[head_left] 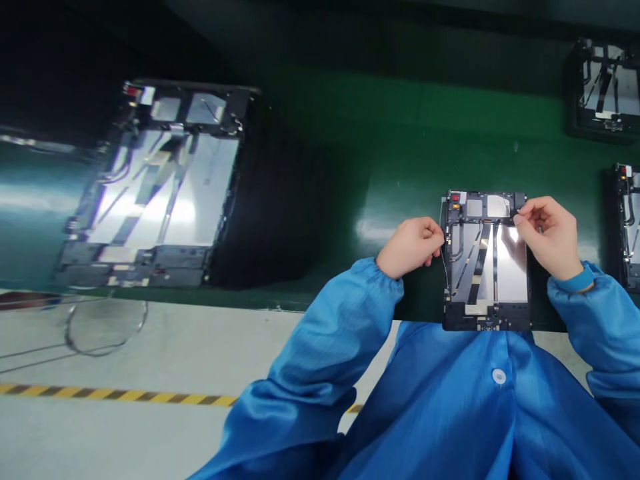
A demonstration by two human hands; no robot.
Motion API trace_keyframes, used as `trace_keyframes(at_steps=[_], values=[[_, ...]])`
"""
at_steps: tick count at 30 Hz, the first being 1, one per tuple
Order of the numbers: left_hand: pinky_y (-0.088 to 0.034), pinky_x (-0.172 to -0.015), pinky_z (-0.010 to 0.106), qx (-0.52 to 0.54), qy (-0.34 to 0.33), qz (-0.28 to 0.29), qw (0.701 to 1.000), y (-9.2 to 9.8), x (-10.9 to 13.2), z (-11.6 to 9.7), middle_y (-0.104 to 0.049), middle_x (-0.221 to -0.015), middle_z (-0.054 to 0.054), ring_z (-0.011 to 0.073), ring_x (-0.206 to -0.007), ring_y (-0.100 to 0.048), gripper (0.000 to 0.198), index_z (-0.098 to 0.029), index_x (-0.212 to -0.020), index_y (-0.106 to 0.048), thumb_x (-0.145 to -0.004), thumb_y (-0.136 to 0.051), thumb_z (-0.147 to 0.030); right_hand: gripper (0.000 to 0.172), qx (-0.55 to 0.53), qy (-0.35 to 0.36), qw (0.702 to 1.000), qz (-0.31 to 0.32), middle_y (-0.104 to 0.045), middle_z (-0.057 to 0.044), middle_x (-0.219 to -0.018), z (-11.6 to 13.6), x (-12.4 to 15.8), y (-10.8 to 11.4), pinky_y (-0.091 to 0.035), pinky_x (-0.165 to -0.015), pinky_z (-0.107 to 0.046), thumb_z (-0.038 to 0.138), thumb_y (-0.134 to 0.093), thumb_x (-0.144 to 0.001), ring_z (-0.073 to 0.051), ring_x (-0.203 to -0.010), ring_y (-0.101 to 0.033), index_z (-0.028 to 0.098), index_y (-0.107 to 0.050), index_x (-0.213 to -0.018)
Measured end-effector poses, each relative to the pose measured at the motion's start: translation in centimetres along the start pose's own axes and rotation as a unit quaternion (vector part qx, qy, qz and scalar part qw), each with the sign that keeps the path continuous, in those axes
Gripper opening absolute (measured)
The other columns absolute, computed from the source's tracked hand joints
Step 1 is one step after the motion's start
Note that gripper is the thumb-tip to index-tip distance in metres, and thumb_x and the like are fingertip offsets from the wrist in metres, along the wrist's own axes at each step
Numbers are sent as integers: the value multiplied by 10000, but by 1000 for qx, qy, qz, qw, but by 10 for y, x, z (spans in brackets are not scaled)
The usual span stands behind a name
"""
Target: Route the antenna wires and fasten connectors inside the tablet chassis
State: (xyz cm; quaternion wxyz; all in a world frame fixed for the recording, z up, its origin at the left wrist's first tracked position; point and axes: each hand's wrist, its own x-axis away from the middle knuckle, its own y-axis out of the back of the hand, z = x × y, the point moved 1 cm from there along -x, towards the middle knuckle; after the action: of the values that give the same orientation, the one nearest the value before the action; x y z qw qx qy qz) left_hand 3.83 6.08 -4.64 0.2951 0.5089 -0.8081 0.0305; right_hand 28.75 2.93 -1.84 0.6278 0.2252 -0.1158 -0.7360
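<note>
Nearest is the blue smock with a white button, both sleeves reaching forward. Near left is pale floor with a yellow-black stripe, and a clear wire loop lies just short of the belt edge. The green belt runs left to right. The tablet frame lies flat on the belt right of centre, directly in front of the person. Its near end is at the belt's near edge and its open side faces up, showing a silver plate and flat ribbon cables. A thin wire runs along the frame's left edge. The left hand is curled closed just left of the frame, fingertips pinched on the thin wire at that edge. The right hand is at the frame's far right part, thumb and fingers pinched together and touching the frame; what sits between them is too small to tell. A blue band is on the right wrist. On the far left of the belt is a large frame, blurred, well apart from the hands. At the right picture edge is another frame, cut off, near the right hand. At the far right is a third frame, also open side up.
</note>
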Motion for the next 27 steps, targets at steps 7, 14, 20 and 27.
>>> trace_keyframes(at_steps=[7, 14, 20, 27], values=[[-439, -521, 216, 59, -209, -8, 976, 12, 39, -10, -648, -629, -1, 102, -544, -549, 112, -167, -792, -687, -846, -692, -265, 130, 82, 65, 955, 277, -676, 3, -815, 53, 23, -51, -435, -620, -259, 183, -734, -843, -118, -632, -547, 199, -666, -952], [-481, -599, 232, 64, -237, -17, 969, 12, 56, -6, -668, -787, 1, 107, -632, -586, 227, -189, -1071, -683, -862, -713, -269, 173, 100, 110, 915, 376, -599, 50, -666, 50, 20, -53, -401, -648, -228, 18, -641, -810, -93, -604, -536, 185, -621, -773], [-473, -554, 214, 117, -97, 40, 988, -11, 53, 23, -586, -808, -44, 79, -595, -562, 339, -202, -1035, -528, -782, -745, -262, 156, 81, 198, 891, 400, -660, 9, -764, 43, 5, -34, -438, -676, -250, 62, -589, -882, -130, -699, -582, 201, -645, -838], [-459, -475, 202, 190, -34, 62, 979, -28, 55, 32, -458, -753, -90, 57, -528, -495, 318, -220, -905, -453, -723, -712, -249, 165, 139, 261, 879, 374, -700, -51, -865, 33, -8, -55, -467, -747, -317, 132, -533, -981, -190, -803, -612, 201, -669, -918]])
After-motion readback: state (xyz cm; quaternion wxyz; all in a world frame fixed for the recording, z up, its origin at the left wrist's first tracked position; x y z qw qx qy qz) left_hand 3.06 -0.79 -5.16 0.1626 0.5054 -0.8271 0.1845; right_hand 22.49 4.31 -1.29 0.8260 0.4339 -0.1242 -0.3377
